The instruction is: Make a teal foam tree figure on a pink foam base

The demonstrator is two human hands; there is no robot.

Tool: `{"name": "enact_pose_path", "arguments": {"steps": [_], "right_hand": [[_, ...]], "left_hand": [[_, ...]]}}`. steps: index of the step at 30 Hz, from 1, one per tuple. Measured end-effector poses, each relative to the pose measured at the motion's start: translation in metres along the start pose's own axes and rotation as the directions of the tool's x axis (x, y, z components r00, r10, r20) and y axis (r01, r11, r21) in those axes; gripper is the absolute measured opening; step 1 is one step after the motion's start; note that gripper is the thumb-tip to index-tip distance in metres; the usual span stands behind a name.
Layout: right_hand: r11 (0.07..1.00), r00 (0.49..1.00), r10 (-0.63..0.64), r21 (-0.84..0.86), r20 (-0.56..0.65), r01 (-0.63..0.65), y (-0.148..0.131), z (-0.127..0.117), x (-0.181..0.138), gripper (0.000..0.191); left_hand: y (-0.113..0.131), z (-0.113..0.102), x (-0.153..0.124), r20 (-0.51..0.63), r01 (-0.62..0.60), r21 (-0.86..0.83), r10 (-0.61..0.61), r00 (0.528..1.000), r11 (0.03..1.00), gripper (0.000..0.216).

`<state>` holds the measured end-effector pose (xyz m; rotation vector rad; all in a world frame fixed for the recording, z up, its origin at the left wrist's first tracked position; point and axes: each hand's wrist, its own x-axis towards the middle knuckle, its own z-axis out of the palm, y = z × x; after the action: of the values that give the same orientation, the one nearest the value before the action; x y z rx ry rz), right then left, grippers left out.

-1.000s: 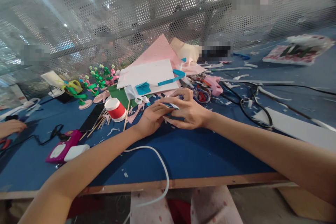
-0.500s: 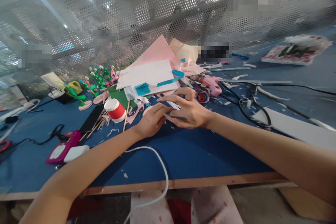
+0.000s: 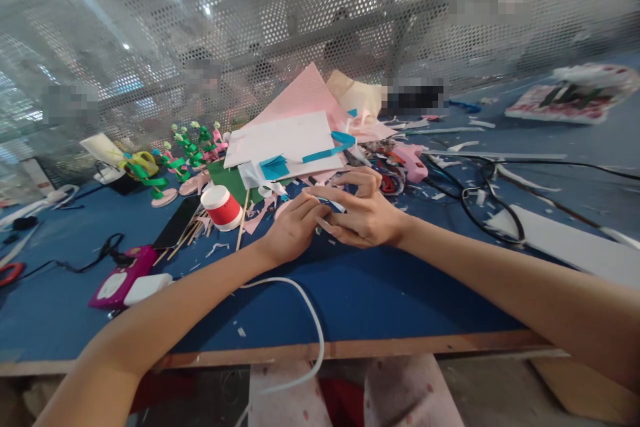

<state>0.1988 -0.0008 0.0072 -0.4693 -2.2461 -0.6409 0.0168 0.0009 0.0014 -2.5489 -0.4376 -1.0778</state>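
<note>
My left hand (image 3: 293,227) and my right hand (image 3: 365,210) meet above the blue table, fingertips touching. The left fingers are pressed together, and what they pinch, if anything, is hidden. Between the bent fingers of my right hand shows a thin white piece (image 3: 334,205), too covered to name more exactly. Just beyond the hands lie white paper curls (image 3: 273,190) and pink scraps (image 3: 256,217). A white cup-like roll with a red band (image 3: 226,211) stands left of them, beside a thin wooden stick (image 3: 243,221).
Behind are a white sheet (image 3: 285,137), pink sheet (image 3: 310,93) and blue strips (image 3: 325,150). At right sit a pink glue gun (image 3: 411,161) and black cables (image 3: 465,197). Green paper plants (image 3: 190,140), a phone (image 3: 176,223) and a purple power strip (image 3: 123,277) are left. A white cable (image 3: 305,300) crosses the front.
My right fingers have closed in over the left fingertips, and less of the thin white piece shows. The whole view has shifted slightly.
</note>
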Motion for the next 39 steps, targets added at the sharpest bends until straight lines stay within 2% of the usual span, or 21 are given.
{"name": "enact_pose_path", "arguments": {"steps": [10,15,23,28,32,39], "right_hand": [[1.0,0.997,-0.021,-0.019,-0.076,0.019,-0.002,-0.002,0.005,0.027],[0.994,0.993,0.11,-0.003,-0.04,-0.11,-0.003,-0.002,0.006,0.03],[0.941,0.952,0.297,0.149,0.073,-0.304,-0.005,0.002,0.008,0.039],[0.89,0.924,0.379,0.257,0.045,-0.377,-0.003,0.008,0.007,0.04],[0.829,0.891,0.449,0.339,0.072,-0.445,-0.002,0.011,0.007,0.042],[0.783,0.86,0.502,0.372,0.098,-0.499,-0.003,0.011,0.007,0.051]], "left_hand": [[-0.003,-0.003,0.002,-0.036,0.047,-0.109,-0.051,0.998,0.993,0.014],[-0.005,-0.001,0.0,-0.089,0.096,-0.071,-0.102,0.991,0.993,0.017],[-0.005,-0.001,0.0,-0.069,0.219,-0.048,-0.222,0.973,0.975,0.02],[-0.007,0.001,-0.001,-0.116,0.282,-0.044,-0.286,0.951,0.958,0.018],[-0.009,0.002,-0.003,-0.118,0.324,-0.071,-0.33,0.936,0.943,0.018],[-0.008,0.0,-0.002,-0.114,0.439,-0.141,-0.455,0.883,0.888,0.022]]}}
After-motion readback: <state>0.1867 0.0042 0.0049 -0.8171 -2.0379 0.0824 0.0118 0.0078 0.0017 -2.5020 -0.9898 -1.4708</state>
